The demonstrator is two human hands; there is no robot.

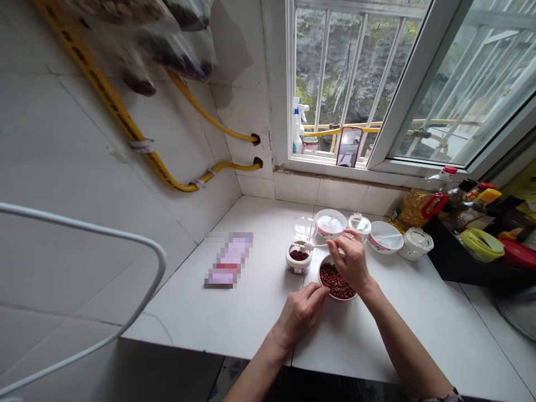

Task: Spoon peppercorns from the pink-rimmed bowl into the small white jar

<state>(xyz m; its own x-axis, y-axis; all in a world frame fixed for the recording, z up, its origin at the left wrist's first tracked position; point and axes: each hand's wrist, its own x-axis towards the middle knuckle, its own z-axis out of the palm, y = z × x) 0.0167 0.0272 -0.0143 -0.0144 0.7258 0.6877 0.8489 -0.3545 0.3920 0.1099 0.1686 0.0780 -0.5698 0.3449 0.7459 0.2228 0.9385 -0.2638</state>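
Note:
My right hand [350, 258] grips the handle of a small white spoon [315, 245], whose head is over the mouth of a clear jar [298, 266]. Dark reddish-brown peppercorn-like grains [298, 255] lie inside that jar, and its clear lid [304, 226] stands flipped back. Closed on the rim of a bowl [335, 298], my left hand [305, 310] steadies it at its lower left. More of the same grains [337, 282] fill the bowl, partly hidden by my right hand.
Behind stand a bowl of white powder [330, 224], a lidded jar [359, 224], a flowered bowl [384, 239] and another white jar [414, 245]. An oil bottle [412, 206] and several condiments are at the right. A blurred purple packet [229, 259] lies left; a phone [349, 147] leans at the window.

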